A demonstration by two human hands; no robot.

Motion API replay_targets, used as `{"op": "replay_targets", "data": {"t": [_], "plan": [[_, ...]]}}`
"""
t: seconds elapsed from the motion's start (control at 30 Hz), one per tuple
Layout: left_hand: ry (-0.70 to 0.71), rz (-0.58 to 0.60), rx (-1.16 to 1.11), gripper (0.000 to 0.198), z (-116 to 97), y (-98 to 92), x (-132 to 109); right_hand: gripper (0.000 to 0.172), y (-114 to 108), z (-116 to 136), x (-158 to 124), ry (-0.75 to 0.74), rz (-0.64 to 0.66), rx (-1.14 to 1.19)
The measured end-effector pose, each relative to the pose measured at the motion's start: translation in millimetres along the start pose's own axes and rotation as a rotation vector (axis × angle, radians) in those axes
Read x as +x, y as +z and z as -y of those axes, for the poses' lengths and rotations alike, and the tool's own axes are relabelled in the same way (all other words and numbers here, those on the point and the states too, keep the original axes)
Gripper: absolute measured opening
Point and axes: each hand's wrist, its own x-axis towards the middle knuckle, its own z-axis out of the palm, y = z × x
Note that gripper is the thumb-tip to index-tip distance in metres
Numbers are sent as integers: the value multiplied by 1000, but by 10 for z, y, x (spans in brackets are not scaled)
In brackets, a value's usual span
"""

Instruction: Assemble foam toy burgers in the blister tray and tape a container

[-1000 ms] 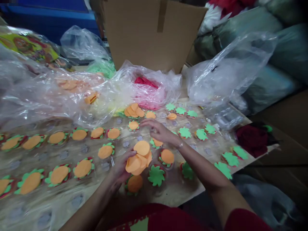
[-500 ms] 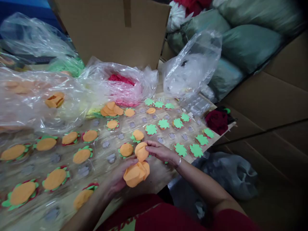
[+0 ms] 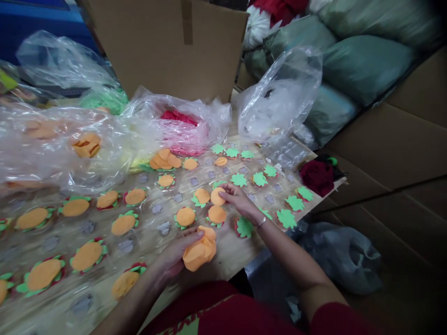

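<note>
My left hand point(image 3: 176, 256) grips a stack of orange felt discs point(image 3: 199, 251) near the front edge of the wooden board point(image 3: 230, 253). Farther out, my right hand point(image 3: 239, 201) pinches a single orange disc point(image 3: 217, 197) and holds it down on a green leaf cut-out in the middle of the board. Finished pieces, each an orange disc over green and red petals point(image 3: 185, 217), lie in rows to the left. Bare green leaf shapes point(image 3: 287, 217) lie in rows to the right.
Clear plastic bags with orange point(image 3: 86, 144), red point(image 3: 176, 117) and green point(image 3: 104, 98) felt crowd the back of the board. A large cardboard box point(image 3: 164, 46) stands behind them. A dark red bundle point(image 3: 317, 177) lies at the right corner; stuffed sacks point(image 3: 363, 60) are piled beyond.
My right hand has carried one orange disc from the stack in my left hand out to a green leaf farther up the board. Another disc now lies where it was half a second ago.
</note>
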Motion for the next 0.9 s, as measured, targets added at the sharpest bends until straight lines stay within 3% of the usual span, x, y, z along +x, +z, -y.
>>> {"op": "replay_targets", "data": {"t": [0.17, 0.3, 0.5, 0.6, 0.77, 0.83, 0.9], "plan": [[-8, -20, -49, 29, -11, 7, 11, 15, -210, 18, 365, -212, -108, -463], [8, -9, -60, 29, -39, -8, 3, 18, -144, -23, 456, -212, -108, -782], [33, 12, -70, 26, -68, -66, -2, 26, -22, -6, 336, -336, -274, -1202], [57, 34, -108, 22, -109, -71, -14, 20, 67, 138, 117, -400, -189, -1058], [63, 33, -82, 23, -175, -19, -34, 25, 354, 316, -385, -293, 344, -526], [61, 18, -12, 24, -183, 18, -61, 24, 429, 261, -519, -233, 356, -391], [52, 1, 55, 27, -186, 39, -109, 28, 375, 179, -608, -140, 223, -188]]}}
